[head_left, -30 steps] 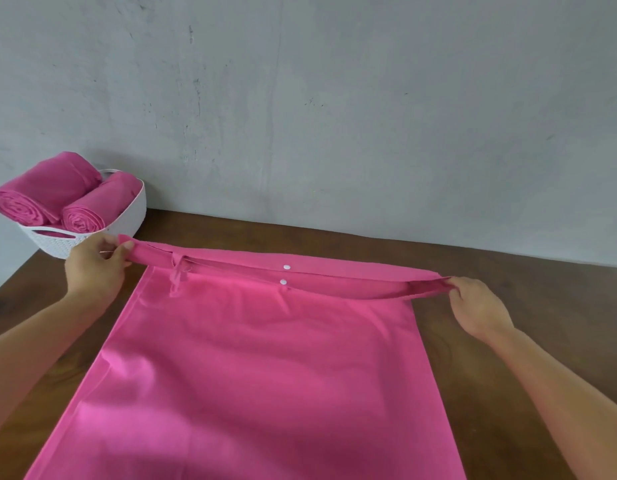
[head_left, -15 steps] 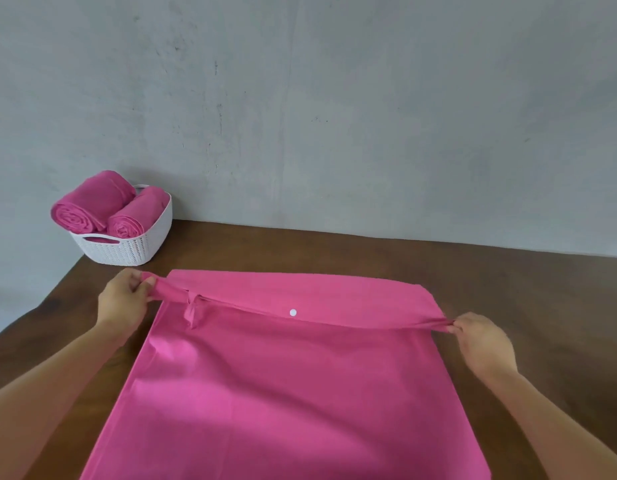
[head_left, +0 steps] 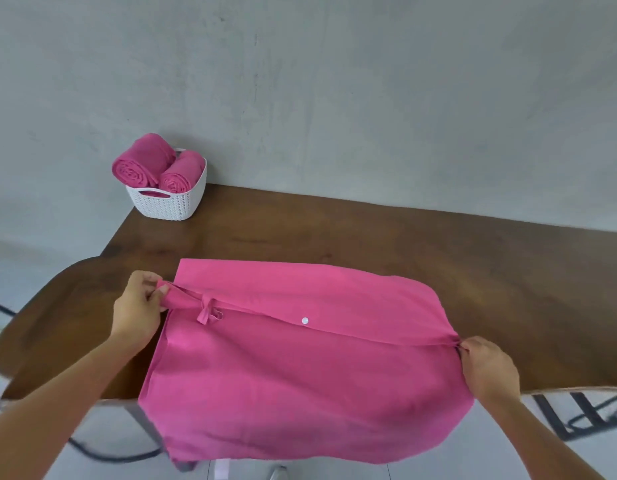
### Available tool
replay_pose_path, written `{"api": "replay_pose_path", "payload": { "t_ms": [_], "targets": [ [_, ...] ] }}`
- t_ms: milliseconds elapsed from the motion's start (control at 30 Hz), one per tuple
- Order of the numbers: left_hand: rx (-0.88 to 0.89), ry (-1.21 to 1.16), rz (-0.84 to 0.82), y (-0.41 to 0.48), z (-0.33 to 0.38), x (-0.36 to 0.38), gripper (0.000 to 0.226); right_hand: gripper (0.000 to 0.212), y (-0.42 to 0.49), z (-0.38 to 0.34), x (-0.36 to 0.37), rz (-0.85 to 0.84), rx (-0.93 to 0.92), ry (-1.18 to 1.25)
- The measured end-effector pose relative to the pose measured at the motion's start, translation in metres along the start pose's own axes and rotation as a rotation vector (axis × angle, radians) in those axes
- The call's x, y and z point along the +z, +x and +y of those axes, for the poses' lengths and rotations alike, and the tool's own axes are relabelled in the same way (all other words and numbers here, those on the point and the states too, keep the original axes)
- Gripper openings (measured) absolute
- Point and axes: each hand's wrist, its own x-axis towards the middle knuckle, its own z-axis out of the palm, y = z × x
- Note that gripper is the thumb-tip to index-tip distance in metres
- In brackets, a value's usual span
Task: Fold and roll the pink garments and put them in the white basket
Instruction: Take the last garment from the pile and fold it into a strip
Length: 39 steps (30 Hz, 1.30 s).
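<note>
A pink garment point(head_left: 300, 375) lies spread on the brown table point(head_left: 369, 233), its near part hanging over the front edge. A taut fold line with a white snap point(head_left: 304, 320) and a small tie point(head_left: 208, 311) runs across it. My left hand point(head_left: 139, 310) pinches the left end of that fold. My right hand point(head_left: 487, 368) pinches the right end. The white basket point(head_left: 168, 202) stands at the table's far left corner with two rolled pink garments point(head_left: 140, 161) in it.
A grey wall rises just behind the table. The table's rounded left end and front edge are in view, with grey floor below. A dark metal frame point(head_left: 587, 417) shows under the table at the right.
My hands have drawn the fold toward me, so more pink cloth lies flat beyond it. The view has pulled back and tilted down, showing the table's front edge and the floor.
</note>
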Motion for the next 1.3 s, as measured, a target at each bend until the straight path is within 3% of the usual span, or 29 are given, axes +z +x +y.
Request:
{"api": "replay_pose_path", "payload": {
  "t_ms": [300,500,1000,1300],
  "targets": [
    [0.136,0.136,-0.081,-0.044,-0.017,-0.030,0.011,0.026,-0.070,0.023,-0.020,0.034,-0.128,-0.154],
    [0.095,0.167,-0.088,-0.074,-0.019,-0.044,0.019,0.017,-0.098,0.044,-0.035,0.085,-0.151,-0.098],
    [0.039,0.195,0.101,-0.190,-0.002,-0.056,0.020,0.022,-0.124,0.123,-0.057,0.049,-0.325,-0.039],
    [0.027,0.171,0.237,-0.257,0.035,-0.037,0.020,0.019,-0.102,0.177,-0.096,0.099,-0.273,0.139]
  ]
}}
